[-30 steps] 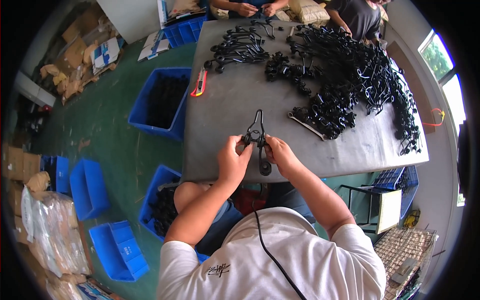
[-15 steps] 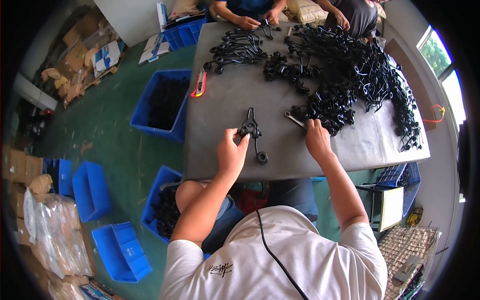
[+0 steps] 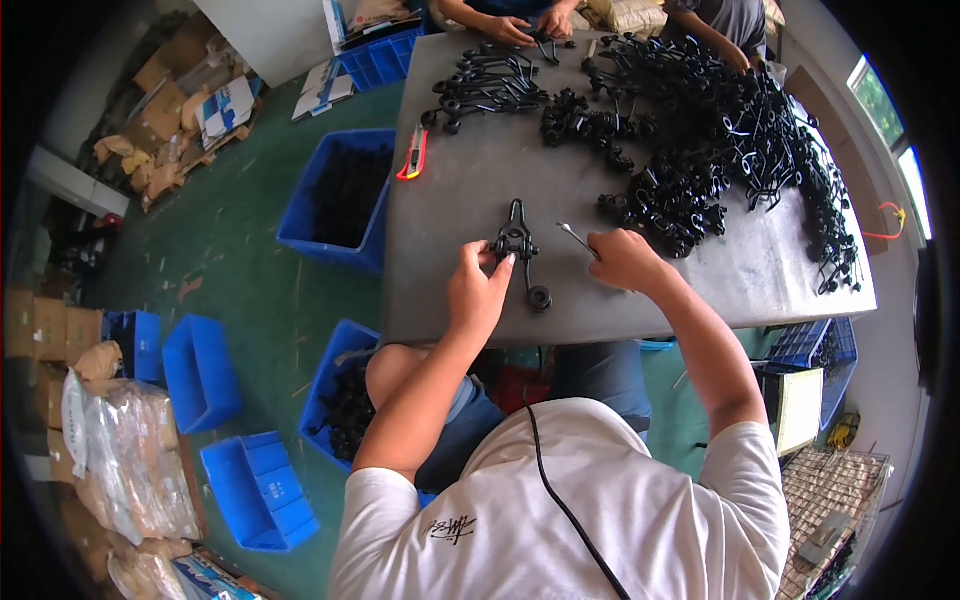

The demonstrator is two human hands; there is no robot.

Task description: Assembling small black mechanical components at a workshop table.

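Near the front of the grey table, my left hand is closed on a black metal linkage. The part has a narrow loop at its far end, a bolted clamp in the middle and a rod ending in a ring toward me. In my right hand is a silver wrench, its head pointing at the linkage but apart from it. My fingers hide the rest of its handle. Beyond the wrench lies a heap of small black clamps.
Black rods with ringed ends pile up at the right. Finished-looking linkages lie in a row at the far left, near a red utility knife. A co-worker's hands handle a part across the table. Blue bins stand left.
My right hand has turned the wrench and drawn it away from the clamp heap toward the linkage. My left hand keeps its hold. The whole view has shifted slightly.
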